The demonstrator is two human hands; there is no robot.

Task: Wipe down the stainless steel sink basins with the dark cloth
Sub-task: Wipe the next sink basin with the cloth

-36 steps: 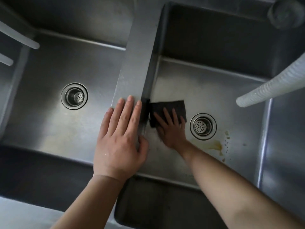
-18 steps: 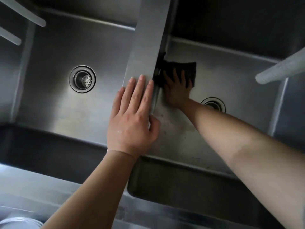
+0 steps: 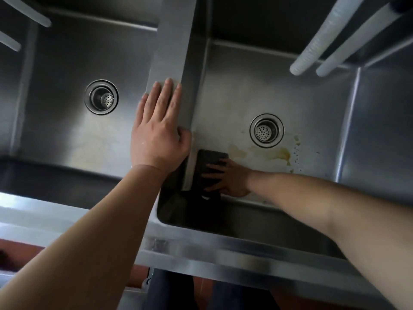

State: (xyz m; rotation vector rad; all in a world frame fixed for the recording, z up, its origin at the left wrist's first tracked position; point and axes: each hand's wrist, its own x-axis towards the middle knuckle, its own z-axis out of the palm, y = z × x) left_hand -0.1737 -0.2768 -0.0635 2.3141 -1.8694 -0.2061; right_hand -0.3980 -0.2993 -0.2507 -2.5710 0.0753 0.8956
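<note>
Right hand (image 3: 228, 179) presses dark cloth (image 3: 210, 162) (lower edge shadowed); left hand (image 3: 159, 130) flat.

Brushed steel basin (image 3: 312, 104) (stained), matt dark cloth (image 3: 210, 159)

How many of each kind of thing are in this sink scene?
Basins: 2, left and right
Drains: 2
Hoses: 4
Cloth: 1
Hands: 2, left and right
Total: 11
</note>
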